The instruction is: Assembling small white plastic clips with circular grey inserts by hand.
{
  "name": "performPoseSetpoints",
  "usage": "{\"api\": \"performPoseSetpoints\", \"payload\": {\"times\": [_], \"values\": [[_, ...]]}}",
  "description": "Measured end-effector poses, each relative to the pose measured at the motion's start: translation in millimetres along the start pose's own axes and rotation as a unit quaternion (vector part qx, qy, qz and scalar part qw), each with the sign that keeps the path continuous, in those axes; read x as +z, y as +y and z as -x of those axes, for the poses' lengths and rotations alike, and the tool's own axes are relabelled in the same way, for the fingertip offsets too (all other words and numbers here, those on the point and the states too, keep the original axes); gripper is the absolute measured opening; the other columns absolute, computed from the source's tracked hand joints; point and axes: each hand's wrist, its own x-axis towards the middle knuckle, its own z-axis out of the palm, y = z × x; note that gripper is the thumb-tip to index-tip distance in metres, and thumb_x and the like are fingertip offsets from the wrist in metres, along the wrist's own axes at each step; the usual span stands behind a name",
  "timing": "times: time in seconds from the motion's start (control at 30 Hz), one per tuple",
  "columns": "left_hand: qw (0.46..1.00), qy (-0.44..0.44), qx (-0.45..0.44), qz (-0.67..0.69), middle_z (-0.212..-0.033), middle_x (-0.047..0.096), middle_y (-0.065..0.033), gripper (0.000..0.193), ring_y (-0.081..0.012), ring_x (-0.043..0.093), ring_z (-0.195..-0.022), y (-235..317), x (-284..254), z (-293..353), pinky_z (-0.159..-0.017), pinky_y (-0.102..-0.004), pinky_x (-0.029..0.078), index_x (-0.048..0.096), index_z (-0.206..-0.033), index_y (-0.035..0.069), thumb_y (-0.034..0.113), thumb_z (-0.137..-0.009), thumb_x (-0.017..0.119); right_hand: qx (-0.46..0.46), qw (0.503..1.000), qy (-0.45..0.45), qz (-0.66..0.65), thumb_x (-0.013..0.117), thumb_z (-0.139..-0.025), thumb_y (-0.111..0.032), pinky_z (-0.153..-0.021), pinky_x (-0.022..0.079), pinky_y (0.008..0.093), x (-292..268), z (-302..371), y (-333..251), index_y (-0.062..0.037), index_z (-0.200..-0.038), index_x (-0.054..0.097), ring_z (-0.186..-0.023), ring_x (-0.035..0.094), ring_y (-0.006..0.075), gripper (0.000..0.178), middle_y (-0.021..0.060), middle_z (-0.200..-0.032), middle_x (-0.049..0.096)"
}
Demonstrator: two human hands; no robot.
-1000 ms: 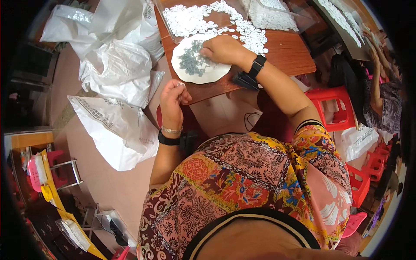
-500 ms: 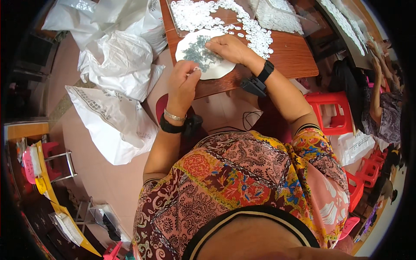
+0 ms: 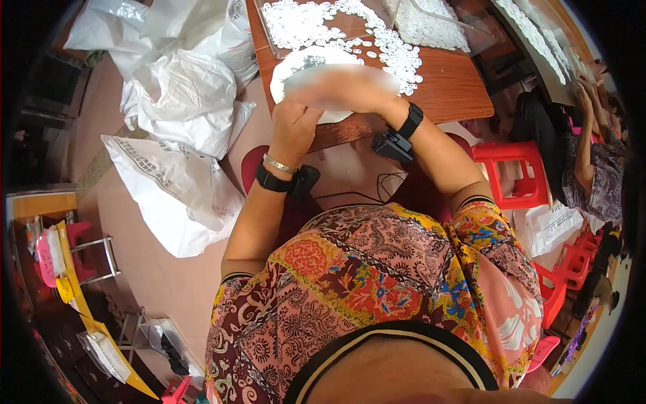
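Both hands meet over the near edge of a round white plate [image 3: 278, 78]. On it small grey pieces [image 3: 311, 61] show beyond my fingers; the rest of that pile is covered. My left hand [image 3: 295, 128] is closed, thumb against fingers, at the plate's near-left rim. What it pinches is hidden now. Reaching in from the right, my right hand [image 3: 356, 91] has come up to the left fingertips; a smear hides its fingers and anything in them. Many small white oval plastic pieces [image 3: 398, 59] lie loose on the brown table [image 3: 447, 84] beyond the plate.
A clear bin [image 3: 431, 27] full of white pieces stands at the table's far side, beside a shallow clear tray [image 3: 269, 34]. White sacks [image 3: 178, 101] crowd the floor at left. At right are a red stool [image 3: 513, 172] and another person's arms [image 3: 584, 114].
My right hand has moved left and nearer, from the grey pieces to my left hand. The left hand, which pinched a small white piece, has shifted slightly right and nearer.
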Motion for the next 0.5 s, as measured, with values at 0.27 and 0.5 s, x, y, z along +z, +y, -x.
{"api": "performPoseSetpoints", "payload": {"times": [0.27, 0.5], "values": [[0.996, 0.005, -0.064, 0.063, -0.070, 0.056, -0.0114, 0.013, -0.0201, 0.053, -0.062, -6.5, 0.2, -3.7, -0.058, -0.0297, 0.042, 0.058, -0.079, -0.003, 0.010, -0.078, 0.056, 0.003, 1.000, 0.004, 0.027, 0.052, -0.090, -0.026, -0.055, 0.040, 0.0299, -7.3, 7.5, -13.6, -0.0017, -0.077, 0.056, -0.057, 0.047, 0.0136, 0.028, 0.0037, -0.061, 0.054], [0.993, 0.002, -0.100, 0.062, -0.068, 0.057, -0.0092, 0.015, -0.0159, 0.052, -0.061, -7.7, 0.5, -3.7, -0.058, -0.0279, 0.041, 0.059, -0.078, -0.002, 0.012, -0.078, 0.056, -0.023, 0.998, 0.009, 0.050, 0.053, -0.091, -0.016, -0.057, 0.037, 0.0238, -7.4, 9.3, -11.1, -0.0023, -0.081, 0.052, -0.064, 0.040, 0.0068, 0.017, -0.0025, -0.067, 0.048]]}}
